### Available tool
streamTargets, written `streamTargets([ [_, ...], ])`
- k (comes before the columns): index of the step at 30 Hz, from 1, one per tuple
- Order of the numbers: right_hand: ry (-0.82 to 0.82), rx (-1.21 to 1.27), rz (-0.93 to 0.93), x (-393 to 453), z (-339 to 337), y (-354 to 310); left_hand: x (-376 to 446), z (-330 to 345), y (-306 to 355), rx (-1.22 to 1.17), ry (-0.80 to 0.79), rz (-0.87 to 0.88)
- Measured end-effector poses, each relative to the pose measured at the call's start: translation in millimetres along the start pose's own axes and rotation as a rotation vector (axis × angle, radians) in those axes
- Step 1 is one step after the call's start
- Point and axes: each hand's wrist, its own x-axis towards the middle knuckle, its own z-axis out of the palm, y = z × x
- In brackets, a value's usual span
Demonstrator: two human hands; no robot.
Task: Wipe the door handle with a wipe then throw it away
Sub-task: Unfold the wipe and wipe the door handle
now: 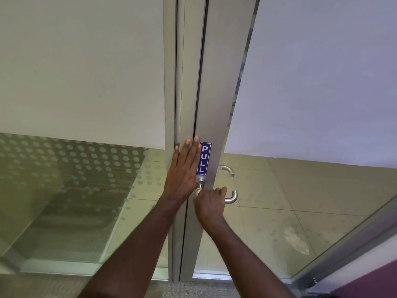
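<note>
A silver lever door handle (231,198) sticks out of a grey metal door stile (211,104), under a blue PULL sign (204,158). My right hand (210,205) is closed around the handle near its round base (200,182), with a white wipe (197,192) bunched under the fingers; only a small edge of the wipe shows. My left hand (184,171) lies flat, fingers together and pointing up, on the stile and the door seam just left of the sign. A second handle (227,170) shows through the glass behind.
Frosted glass panels (81,69) flank the stile, clear and dotted lower down. Pale floor tiles (300,190) show through the right door glass. A metal frame (348,250) runs diagonally at lower right beside a purple surface (378,274).
</note>
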Motion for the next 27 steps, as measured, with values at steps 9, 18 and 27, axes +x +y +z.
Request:
streamTargets([
  [9, -0.008, 0.075, 0.053, 18.7, -13.3, -13.4, 3.3, 1.4, -0.7, 0.05, -0.097, -0.034],
  [18, 0.369, -0.102, -0.409, -15.1, 14.3, 55.2, -1.5, -7.5, 2.6, 0.047, -0.078, -0.027],
  [27, 0.347, 0.006, -0.338, -17.0, 43.3, 139.6, -1.3, -13.3, 5.6, 0.056, -0.051, -0.035],
])
